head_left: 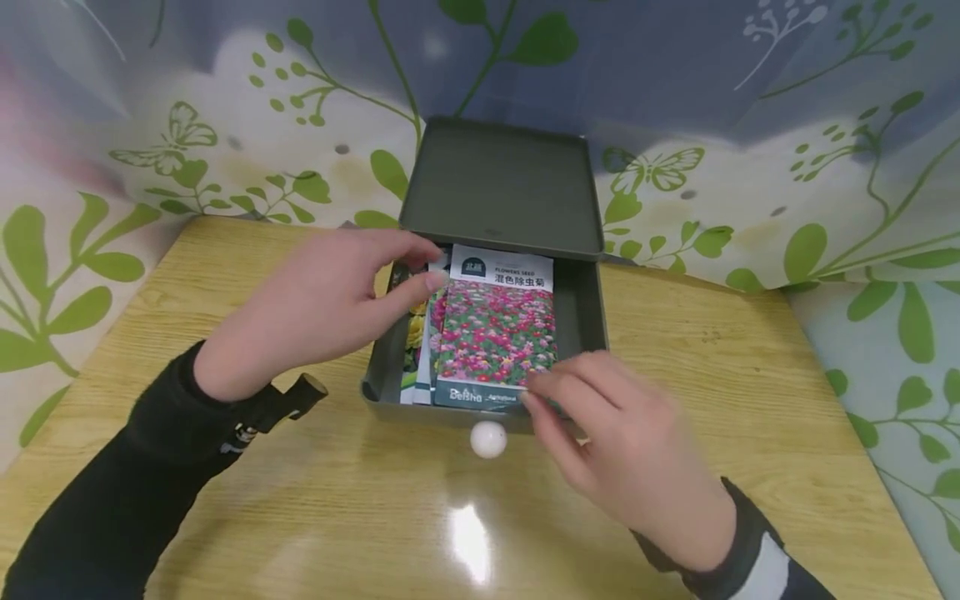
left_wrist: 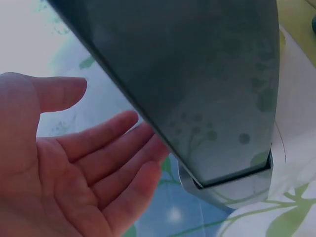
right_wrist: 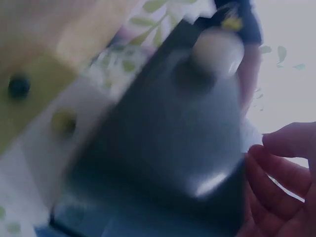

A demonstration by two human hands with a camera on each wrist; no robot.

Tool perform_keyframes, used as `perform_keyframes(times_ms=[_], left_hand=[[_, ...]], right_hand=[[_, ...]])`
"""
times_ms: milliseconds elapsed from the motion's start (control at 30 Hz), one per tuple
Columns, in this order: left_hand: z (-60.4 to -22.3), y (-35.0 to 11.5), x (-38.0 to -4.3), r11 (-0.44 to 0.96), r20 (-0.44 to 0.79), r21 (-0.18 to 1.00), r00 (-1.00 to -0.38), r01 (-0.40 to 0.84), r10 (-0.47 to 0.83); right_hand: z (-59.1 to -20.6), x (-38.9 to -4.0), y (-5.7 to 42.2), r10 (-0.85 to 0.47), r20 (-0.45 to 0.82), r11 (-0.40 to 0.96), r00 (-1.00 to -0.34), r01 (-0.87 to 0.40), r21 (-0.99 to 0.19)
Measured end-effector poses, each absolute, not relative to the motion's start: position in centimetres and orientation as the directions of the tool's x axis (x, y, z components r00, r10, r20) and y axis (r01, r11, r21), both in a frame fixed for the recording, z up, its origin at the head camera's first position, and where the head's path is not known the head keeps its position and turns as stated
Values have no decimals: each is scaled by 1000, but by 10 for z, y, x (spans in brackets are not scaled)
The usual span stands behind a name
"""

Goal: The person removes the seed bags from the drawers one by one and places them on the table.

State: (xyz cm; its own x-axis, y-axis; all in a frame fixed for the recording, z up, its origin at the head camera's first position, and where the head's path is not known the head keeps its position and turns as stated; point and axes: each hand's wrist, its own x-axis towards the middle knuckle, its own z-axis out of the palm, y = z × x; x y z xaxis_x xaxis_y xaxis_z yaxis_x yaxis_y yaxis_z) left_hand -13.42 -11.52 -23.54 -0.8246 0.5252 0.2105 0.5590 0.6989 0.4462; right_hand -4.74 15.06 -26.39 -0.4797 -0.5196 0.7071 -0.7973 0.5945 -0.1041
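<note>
A dark grey drawer [head_left: 581,308] juts out from below a flat, rimmed top [head_left: 504,187]. Inside lies a seed packet [head_left: 497,333] printed with pink flowers, over other packets [head_left: 413,350] that show along its left side. My left hand [head_left: 322,292] reaches over the drawer's left wall, thumb and fingertips apart at the packets' upper left edge. In the left wrist view, the left hand [left_wrist: 98,173] has its fingers extended beside the dark casing [left_wrist: 197,89]. My right hand [head_left: 622,433] pinches the top packet's lower right corner, thumb and index fingertip close together.
A round white knob [head_left: 488,439] sticks out from the drawer's front. The drawer unit stands on a wood-grain table [head_left: 360,508]. Behind it hangs a sheet [head_left: 675,108] printed with green leaves and butterflies.
</note>
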Motion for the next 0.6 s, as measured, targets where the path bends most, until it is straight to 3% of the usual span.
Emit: perform_keyframes(times_ms=[300,600], left_hand=[[-239,-106,-127,639,172,383,-731,667,660],[-239,-99,-122,661,130,220,-693,717,709]], right_hand=[[-260,-95,174,-526,512,719,-679,-677,-159],[-252,-99,164,-604,253,783,-755,-622,12]])
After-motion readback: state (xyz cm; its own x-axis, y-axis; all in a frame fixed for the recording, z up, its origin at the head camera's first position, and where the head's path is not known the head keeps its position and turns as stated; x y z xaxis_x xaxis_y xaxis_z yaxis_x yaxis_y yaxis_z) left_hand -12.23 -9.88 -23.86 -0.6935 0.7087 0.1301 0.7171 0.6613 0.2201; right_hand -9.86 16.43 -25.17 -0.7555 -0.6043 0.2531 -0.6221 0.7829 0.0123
